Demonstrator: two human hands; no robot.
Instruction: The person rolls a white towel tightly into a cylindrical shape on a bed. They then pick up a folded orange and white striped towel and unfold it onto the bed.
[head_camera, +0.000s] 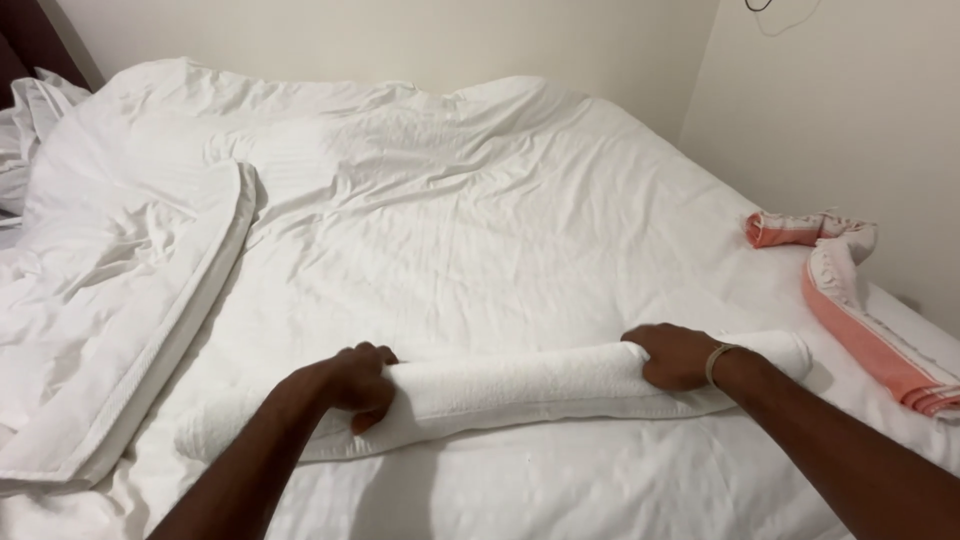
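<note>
1. White rolled towel (500, 390) is lying across the bed sheet (480, 230), passing under both sets of fingers.
2. Left hand (355, 385) is curling its fingers closed around the roll.
3. Right hand (675, 355) is gripping the roll too.
4. Orange-striped cloth (850, 300) is lying well beyond the right fingers.

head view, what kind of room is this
Most likely a bedroom, perhaps a hotel room: a bed with a white sheet, a folded-back duvet, and both hands rolling a white towel.
</note>
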